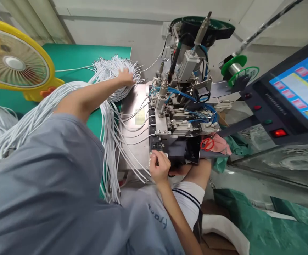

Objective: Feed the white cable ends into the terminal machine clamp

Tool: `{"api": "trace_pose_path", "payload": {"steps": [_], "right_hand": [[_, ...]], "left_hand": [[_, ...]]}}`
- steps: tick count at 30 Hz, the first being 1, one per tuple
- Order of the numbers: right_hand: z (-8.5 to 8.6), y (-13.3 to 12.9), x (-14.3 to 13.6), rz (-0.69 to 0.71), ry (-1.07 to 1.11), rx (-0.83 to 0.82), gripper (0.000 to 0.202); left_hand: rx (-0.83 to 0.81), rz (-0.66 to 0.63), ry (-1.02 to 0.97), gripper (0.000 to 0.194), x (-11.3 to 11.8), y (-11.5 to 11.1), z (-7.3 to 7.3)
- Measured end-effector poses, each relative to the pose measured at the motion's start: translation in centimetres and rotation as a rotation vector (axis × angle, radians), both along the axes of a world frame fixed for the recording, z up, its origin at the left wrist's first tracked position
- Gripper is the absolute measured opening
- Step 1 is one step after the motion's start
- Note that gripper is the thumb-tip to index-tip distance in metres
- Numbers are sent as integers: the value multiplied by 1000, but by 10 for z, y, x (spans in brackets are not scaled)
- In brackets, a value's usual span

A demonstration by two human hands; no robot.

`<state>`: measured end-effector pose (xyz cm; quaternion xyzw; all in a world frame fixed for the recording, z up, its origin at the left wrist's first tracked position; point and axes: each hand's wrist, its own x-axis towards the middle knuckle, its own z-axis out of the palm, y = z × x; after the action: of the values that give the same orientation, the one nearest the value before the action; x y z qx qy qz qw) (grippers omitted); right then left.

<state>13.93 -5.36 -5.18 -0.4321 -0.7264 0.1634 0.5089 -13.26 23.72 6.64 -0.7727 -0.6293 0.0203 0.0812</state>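
Observation:
My left hand reaches over a heaped bundle of white cables at the far side of the bench; its fingers are blurred against the cable ends, so their grip does not show. Closer to my body, my right hand is closed, thumb and forefinger pinched at the near end of a black fixture strip. Whatever lies in that pinch is too small or hidden to name. Several white cables run across the metal plate into the slots of the machine.
A yellow fan stands at left on the green table mat. Right of the machine are a wire spool, a lit control screen, red-handled scissors, a pink cloth and a black phone-like slab.

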Motion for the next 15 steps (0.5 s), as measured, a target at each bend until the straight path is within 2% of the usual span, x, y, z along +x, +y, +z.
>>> {"api": "trace_pose_path", "payload": {"steps": [3,6,8,10,12,15], "right_hand": [[1,1,-1,8,50,7,19],[3,-1,-1,21,130,-31,19],[4,-5,1,36,248,-119,18],[5,-12,5,60,405,-249,18],[6,-21,13,79,532,-375,19],[5,-34,31,76,633,-491,19]], "left_hand": [[-16,-121,21,28,7,-54,7],[-139,-292,28,20,11,-133,8],[-266,-525,-33,22,16,-185,0],[-365,-681,-98,26,22,-228,-15],[-364,-719,-116,25,29,-256,-30],[-273,-675,-125,24,40,-273,-41]]}}
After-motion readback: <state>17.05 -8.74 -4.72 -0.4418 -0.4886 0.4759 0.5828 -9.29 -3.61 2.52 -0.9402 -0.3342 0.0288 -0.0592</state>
